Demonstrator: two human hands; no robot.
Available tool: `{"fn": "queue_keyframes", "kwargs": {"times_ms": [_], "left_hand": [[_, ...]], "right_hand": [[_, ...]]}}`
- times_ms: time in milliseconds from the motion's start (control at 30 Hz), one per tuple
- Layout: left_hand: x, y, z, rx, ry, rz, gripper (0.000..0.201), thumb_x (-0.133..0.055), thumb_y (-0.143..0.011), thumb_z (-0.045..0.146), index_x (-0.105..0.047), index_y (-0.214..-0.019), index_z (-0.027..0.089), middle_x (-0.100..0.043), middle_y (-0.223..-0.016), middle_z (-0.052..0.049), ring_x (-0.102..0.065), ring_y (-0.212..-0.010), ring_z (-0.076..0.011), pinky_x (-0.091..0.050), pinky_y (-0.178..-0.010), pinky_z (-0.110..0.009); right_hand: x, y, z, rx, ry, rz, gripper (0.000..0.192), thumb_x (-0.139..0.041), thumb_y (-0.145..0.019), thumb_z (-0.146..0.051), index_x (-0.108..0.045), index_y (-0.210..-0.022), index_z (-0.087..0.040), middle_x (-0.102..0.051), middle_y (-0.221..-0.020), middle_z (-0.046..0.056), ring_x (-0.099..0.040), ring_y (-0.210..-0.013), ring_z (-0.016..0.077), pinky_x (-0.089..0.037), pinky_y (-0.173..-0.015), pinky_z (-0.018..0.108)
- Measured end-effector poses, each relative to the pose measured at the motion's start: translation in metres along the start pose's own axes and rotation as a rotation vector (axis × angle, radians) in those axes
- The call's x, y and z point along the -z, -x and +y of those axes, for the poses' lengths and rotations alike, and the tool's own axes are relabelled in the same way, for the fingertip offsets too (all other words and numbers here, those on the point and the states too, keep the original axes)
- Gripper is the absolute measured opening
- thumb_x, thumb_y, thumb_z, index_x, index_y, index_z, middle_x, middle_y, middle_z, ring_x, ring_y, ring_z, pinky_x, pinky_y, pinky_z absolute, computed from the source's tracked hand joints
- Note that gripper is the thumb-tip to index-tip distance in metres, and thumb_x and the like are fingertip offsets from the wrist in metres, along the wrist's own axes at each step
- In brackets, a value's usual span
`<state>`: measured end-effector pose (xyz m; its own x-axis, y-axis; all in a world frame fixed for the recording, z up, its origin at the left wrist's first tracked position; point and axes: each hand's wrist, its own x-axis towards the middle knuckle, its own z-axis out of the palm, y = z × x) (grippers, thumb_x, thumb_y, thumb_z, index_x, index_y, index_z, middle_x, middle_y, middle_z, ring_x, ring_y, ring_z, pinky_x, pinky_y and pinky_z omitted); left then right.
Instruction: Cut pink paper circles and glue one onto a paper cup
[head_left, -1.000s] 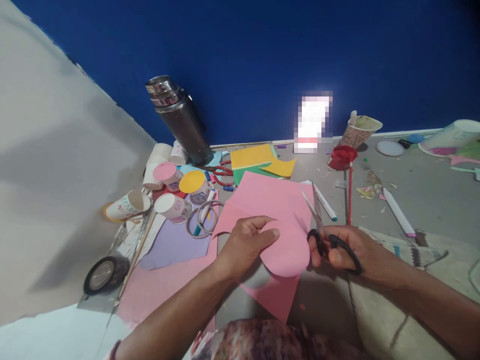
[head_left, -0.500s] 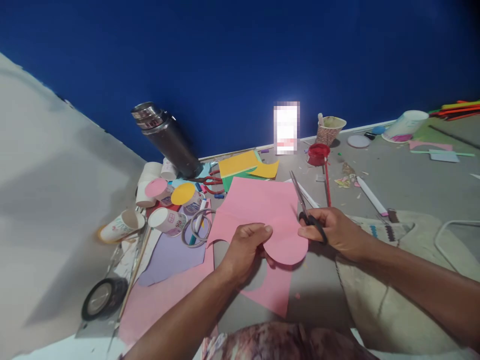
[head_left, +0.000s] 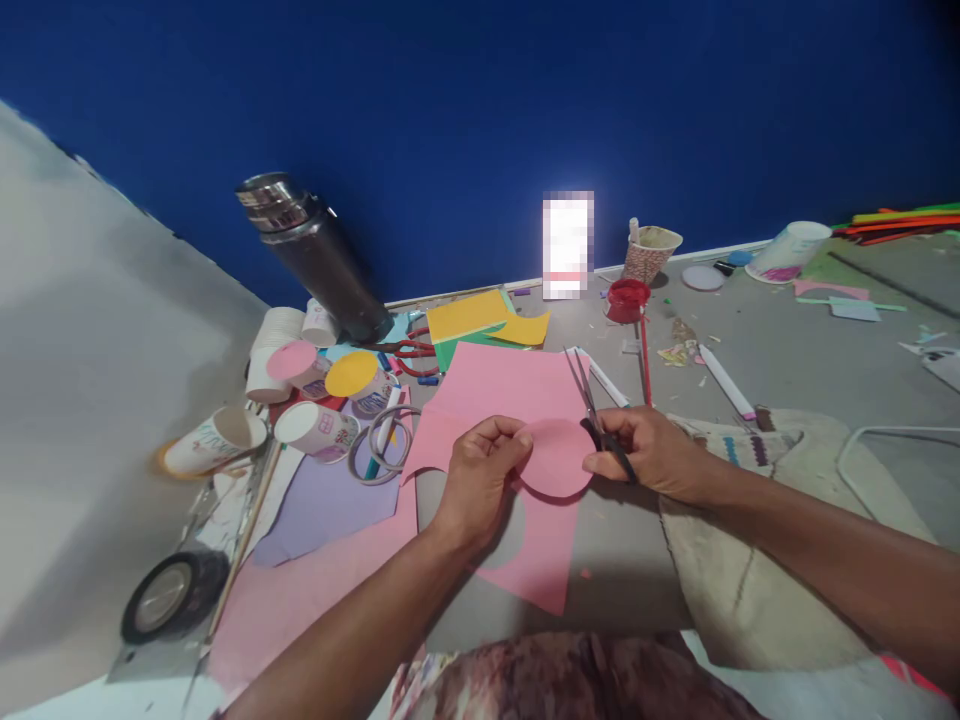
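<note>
My left hand [head_left: 487,470] pinches a pink paper circle [head_left: 556,460] by its left edge, thumb on top. My right hand [head_left: 652,450] holds a pair of scissors [head_left: 589,395] with black handles, blades pointing away from me and slightly apart. The scissors are at the circle's right edge. Behind the circle lies a larger pink sheet [head_left: 502,385]. A pink offcut [head_left: 551,560] with a curved edge lies below, nearer to me.
On the left are decorated paper cups [head_left: 319,432], a dark flask [head_left: 326,270], tape rings [head_left: 367,455], purple paper [head_left: 330,510] and a black tape roll [head_left: 169,600]. A red roll [head_left: 627,300], a marker [head_left: 726,382] and cream cloth [head_left: 765,560] are to the right.
The pink circle's upper edge now shows against the sheet behind, where before it blended into the pink paper. Both hands have moved slightly up and left in the view, which has shifted a little.
</note>
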<state>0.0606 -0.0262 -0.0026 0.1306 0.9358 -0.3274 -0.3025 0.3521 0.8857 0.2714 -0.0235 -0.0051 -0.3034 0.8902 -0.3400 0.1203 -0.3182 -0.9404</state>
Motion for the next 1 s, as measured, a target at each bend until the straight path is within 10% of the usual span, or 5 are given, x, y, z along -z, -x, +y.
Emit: {"fn": "queue_keyframes", "kwargs": {"times_ms": [300, 500, 733, 1000], "left_hand": [[0.0, 0.005, -0.006, 0.241, -0.089, -0.338, 0.034, -0.086, -0.065, 0.031, -0.073, -0.089, 0.01, -0.069, -0.076, -0.005, -0.063, -0.065, -0.0154, -0.05, -0.062, -0.027], [0.001, 0.006, -0.003, 0.244, -0.289, -0.333, 0.031, -0.083, -0.07, 0.037, -0.074, -0.083, 0.011, -0.064, -0.068, -0.001, -0.052, -0.053, -0.01, -0.042, -0.05, -0.022], [-0.003, 0.005, 0.0, -0.008, -0.172, -0.051, 0.024, -0.081, -0.074, 0.033, -0.066, -0.075, 0.015, -0.06, -0.065, 0.002, -0.053, -0.061, -0.0112, -0.046, -0.06, -0.023], [-0.006, 0.008, 0.004, 0.124, -0.034, -0.14, 0.031, -0.088, -0.064, 0.027, -0.073, -0.088, 0.014, -0.073, -0.08, -0.005, -0.064, -0.069, -0.0163, -0.052, -0.068, -0.028]], "right_hand": [[0.002, 0.002, -0.007, 0.04, -0.082, 0.074, 0.032, -0.087, -0.055, -0.033, -0.065, -0.072, -0.017, -0.054, -0.06, -0.006, -0.046, -0.054, 0.0089, -0.036, -0.051, 0.022], [0.002, 0.001, -0.006, 0.053, 0.019, -0.04, 0.026, -0.084, -0.061, -0.033, -0.068, -0.073, -0.016, -0.057, -0.063, -0.004, -0.046, -0.057, 0.0095, -0.034, -0.052, 0.022], [0.001, -0.001, -0.002, 0.061, -0.108, -0.037, 0.04, -0.085, -0.063, -0.048, -0.064, -0.077, -0.016, -0.055, -0.068, -0.003, -0.046, -0.063, 0.0114, -0.035, -0.056, 0.023], [-0.007, 0.004, -0.002, -0.059, -0.048, -0.186, 0.039, -0.086, -0.06, -0.045, -0.058, -0.064, -0.018, -0.058, -0.058, -0.004, -0.045, -0.053, 0.0103, -0.032, -0.05, 0.022]]}}
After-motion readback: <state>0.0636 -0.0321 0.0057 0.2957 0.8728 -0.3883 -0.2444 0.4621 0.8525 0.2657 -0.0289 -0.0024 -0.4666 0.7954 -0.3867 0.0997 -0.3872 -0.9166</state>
